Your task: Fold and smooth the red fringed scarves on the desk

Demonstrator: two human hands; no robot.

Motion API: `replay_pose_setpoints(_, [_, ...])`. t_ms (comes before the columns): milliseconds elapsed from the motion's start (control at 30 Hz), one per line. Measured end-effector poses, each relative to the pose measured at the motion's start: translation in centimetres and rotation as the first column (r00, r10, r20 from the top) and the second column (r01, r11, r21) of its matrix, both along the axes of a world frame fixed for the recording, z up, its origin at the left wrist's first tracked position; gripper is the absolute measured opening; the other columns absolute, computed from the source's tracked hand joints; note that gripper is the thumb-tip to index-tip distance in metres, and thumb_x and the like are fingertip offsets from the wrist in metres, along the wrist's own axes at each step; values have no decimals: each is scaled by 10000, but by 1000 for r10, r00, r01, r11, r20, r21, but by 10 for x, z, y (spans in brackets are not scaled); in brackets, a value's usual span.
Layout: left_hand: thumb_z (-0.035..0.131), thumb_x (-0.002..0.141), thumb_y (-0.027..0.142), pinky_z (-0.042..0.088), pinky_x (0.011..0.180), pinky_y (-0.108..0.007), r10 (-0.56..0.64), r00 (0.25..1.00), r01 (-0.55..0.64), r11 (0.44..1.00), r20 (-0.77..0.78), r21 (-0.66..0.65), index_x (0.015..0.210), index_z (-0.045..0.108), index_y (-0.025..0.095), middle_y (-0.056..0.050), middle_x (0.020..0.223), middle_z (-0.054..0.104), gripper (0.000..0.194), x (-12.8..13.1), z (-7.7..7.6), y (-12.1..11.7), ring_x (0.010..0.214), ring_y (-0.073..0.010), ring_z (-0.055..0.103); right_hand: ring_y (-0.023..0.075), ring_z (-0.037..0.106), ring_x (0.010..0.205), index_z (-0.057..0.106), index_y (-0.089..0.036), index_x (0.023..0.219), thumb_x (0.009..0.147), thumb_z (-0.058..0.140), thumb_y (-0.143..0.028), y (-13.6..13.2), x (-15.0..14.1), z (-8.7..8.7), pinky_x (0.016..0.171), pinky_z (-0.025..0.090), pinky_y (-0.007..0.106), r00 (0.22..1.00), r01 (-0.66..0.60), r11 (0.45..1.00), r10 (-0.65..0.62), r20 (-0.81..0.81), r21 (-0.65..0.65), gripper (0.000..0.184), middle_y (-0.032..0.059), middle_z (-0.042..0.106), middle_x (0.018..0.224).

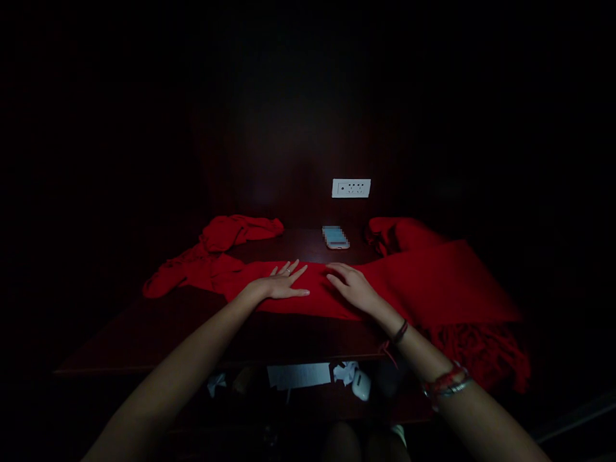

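Note:
A long red scarf (423, 282) stretches across the dark wooden table, flat in the middle and bunched at its left end. On the right it spreads wider, with a fringe (481, 353) hanging over the table's front edge. My left hand (283, 282) lies flat on the middle of the cloth, fingers spread, a ring on one finger. Close to its right, my right hand (351, 285) is over the same strip, palm down with fingers stretched out. Whether its fingertips press on the cloth I cannot tell. Neither hand grips anything.
Behind the scarf lies a phone (335, 237) with a lit, blurred screen. A white wall socket (351, 188) is on the dark panel above it. Under the tabletop (144, 340), a shelf holds a pale sheet (299, 376), crumpled paper and a small white case (361, 385). The surroundings are very dark.

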State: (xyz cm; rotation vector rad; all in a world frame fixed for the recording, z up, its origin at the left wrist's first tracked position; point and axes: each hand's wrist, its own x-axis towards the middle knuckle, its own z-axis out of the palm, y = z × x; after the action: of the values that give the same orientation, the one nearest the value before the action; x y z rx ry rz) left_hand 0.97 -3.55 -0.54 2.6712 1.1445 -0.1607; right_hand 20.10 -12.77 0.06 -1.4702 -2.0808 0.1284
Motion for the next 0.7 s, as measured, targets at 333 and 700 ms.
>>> replay_pose_setpoints(333, [334,568,747,69,942,-508,129,987,-132,991,-98,-20,1308,3,241,-89,1334,-139,955,-3,5,1,1195,-329,-116,257,44,1240,144,-235,1307,806,98,-526,17,9,-20,962,34,514,934,208,910,-76,350,-358,581,-1,101,1372])
replay_pose_setpoints(700, [335,568,751,62,940,-504,54,996,-58,997,-71,-55,1295,36,317,-56,1343,-142,897,-10,8,4,1193,-335,-128,265,44,1240,153,-286,1297,729,145,-650,-15,24,-15,955,29,520,940,100,926,33,340,-365,675,23,118,1371])
